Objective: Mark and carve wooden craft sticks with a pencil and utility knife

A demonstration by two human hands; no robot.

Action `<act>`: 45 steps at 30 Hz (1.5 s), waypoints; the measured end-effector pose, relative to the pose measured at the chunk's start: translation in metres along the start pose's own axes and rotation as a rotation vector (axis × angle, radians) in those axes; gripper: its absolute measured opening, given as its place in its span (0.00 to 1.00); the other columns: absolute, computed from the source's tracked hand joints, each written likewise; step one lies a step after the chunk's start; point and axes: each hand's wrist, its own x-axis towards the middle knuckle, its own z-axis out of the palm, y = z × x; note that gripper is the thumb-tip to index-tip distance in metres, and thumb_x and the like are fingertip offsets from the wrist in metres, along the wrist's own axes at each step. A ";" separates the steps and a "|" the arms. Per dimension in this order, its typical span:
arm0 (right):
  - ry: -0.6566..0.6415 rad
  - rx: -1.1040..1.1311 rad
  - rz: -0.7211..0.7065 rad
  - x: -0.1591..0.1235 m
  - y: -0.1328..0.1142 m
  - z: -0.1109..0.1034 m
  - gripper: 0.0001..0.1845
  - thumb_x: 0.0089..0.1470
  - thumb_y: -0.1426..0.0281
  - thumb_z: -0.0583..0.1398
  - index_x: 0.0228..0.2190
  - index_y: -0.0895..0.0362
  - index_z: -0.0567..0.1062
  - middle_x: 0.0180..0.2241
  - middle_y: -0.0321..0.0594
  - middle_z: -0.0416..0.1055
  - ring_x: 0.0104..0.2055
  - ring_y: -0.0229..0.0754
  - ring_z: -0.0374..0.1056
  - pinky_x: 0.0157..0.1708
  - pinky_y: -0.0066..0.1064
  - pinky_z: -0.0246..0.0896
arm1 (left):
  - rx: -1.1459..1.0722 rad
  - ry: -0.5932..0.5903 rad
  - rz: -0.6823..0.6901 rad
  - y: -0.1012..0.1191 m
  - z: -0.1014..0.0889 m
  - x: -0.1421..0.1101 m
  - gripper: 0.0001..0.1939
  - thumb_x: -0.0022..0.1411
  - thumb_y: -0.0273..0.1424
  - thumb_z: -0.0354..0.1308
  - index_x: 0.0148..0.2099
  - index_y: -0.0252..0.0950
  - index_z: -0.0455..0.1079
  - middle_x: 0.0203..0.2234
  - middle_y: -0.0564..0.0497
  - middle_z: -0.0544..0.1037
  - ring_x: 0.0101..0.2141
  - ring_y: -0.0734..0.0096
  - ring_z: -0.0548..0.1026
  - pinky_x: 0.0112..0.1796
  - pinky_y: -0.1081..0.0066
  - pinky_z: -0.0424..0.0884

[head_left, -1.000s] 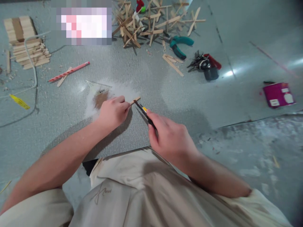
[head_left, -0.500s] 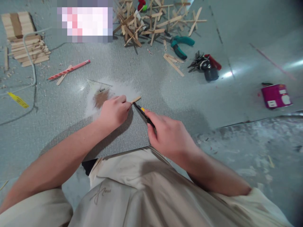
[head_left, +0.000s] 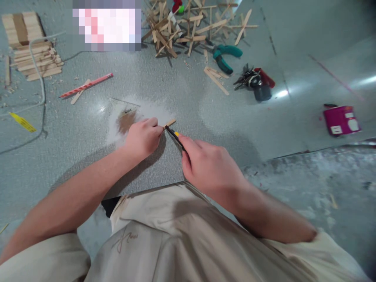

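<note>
Pinched in my left hand (head_left: 145, 136) is a wooden craft stick (head_left: 170, 123), its free end pointing right. My right hand (head_left: 210, 162) is closed around a black and yellow utility knife (head_left: 176, 136). The tip of the knife meets the stick just beyond my left fingertips. Much of the knife's handle is hidden in my right palm. Just behind my left hand lies a brown patch of sandpaper or card (head_left: 126, 120), with pale dust around it and a clear set square (head_left: 125, 105) partly over it.
A red pencil (head_left: 88, 85) crosses a loose stick at left. Bundled craft sticks (head_left: 38, 60) lie far left beside a grey cable (head_left: 37, 70). At the back are joined sticks (head_left: 190, 29), teal-handled pliers (head_left: 225, 58) and a key bunch (head_left: 255, 81). A purple packet (head_left: 342, 119) sits right.
The knife tip has shifted slightly left along the stick, towards my left fingers, and my right hand has moved a little with it. My left hand keeps its hold.
</note>
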 end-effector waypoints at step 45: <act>0.243 0.179 -0.079 0.000 0.015 0.065 0.27 0.69 0.74 0.50 0.66 0.60 0.70 0.43 0.50 0.80 0.36 0.43 0.74 0.31 0.32 0.63 | 0.054 0.139 0.155 -0.006 0.014 0.000 0.14 0.69 0.20 0.48 0.33 0.35 0.70 0.30 0.46 0.70 0.30 0.64 0.67 0.29 0.65 0.57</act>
